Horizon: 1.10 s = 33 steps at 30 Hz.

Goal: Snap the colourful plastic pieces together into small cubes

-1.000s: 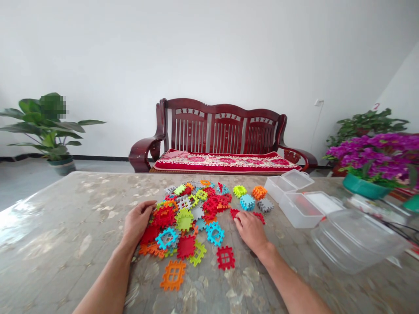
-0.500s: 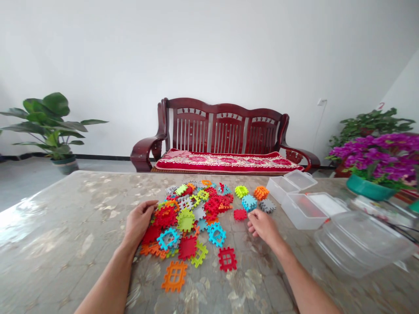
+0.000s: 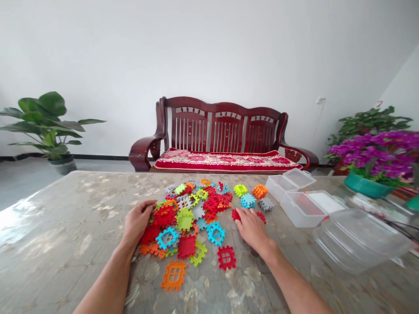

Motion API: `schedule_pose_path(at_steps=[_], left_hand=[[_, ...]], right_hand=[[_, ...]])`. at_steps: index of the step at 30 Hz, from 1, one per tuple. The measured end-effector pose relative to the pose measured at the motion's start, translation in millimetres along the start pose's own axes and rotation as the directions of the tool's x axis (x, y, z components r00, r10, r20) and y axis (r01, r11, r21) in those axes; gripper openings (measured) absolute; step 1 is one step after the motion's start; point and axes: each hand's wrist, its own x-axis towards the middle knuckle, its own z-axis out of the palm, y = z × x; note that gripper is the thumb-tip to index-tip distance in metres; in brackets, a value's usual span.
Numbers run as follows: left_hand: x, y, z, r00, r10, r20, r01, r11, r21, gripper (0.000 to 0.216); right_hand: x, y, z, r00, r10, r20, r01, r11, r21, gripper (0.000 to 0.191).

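Though I work at a distance, I can make out my left hand [image 3: 137,221] resting on the patterned table [image 3: 81,218], at the left edge of a loose heap of square, notched plastic tiles [image 3: 185,220] in red, orange, lime, blue and grey. Its fingers bend in toward the tiles; whether they grip one I cannot tell. Nearer me lies an orange notched tile with a four-pane window [image 3: 174,274], and farther right a red notched tile with a four-pane window [image 3: 226,257].

Next comes my right hand [image 3: 251,227]. Half a second ago it was drawn back rightward; now it lies over the red plastic pieces [image 3: 235,215] again, red showing on both sides. Its fingers curl down there, their hold hidden. I judge that the red pieces are the ones being handled.

Just beyond sit compact toothed plastic stacks: lime stack [image 3: 240,189], blue stack [image 3: 248,200], orange stack [image 3: 260,191], grey stack [image 3: 266,204]. Rightmost of what matters stand two translucent plastic boxes [image 3: 301,214], lids open, and a clear plastic container [image 3: 362,242].
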Motion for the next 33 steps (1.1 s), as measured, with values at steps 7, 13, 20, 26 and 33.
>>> schedule_pose_path(at_steps=[7, 13, 20, 26, 33], left_hand=[[-1.8, 2.9, -1.6, 1.000, -0.018, 0.014, 0.018, 1.000, -0.015, 0.036], [-1.3, 3.2, -1.9, 1.000, -0.023, 0.011, 0.023, 1.000, 0.011, 0.035], [1.3, -2.3, -0.5, 1.000, 0.003, 0.005, -0.003, 1.000, -0.006, 0.035], [3.0, -6.8, 1.2, 1.000, 0.014, 0.016, -0.013, 0.999, -0.031, 0.037], [1.2, -2.1, -1.0, 1.000, 0.006, 0.015, -0.006, 1.000, 0.009, 0.037]], right_hand=[[-4.3, 5.7, -9.0, 1.000, 0.013, 0.028, -0.014, 1.000, 0.021, 0.042], [-7.1, 3.6, -15.0, 0.998, 0.048, 0.046, -0.047, 0.998, -0.030, 0.032], [-7.6, 10.3, -20.9, 0.990, 0.115, 0.076, -0.118, 0.993, 0.029, 0.037], [-3.2, 45.2, -31.9, 0.970, 0.233, 0.064, -0.238, 0.966, 0.097, 0.045], [-0.4, 84.0, -32.7, 0.966, 0.258, 0.032, -0.260, 0.962, 0.086, 0.053]])
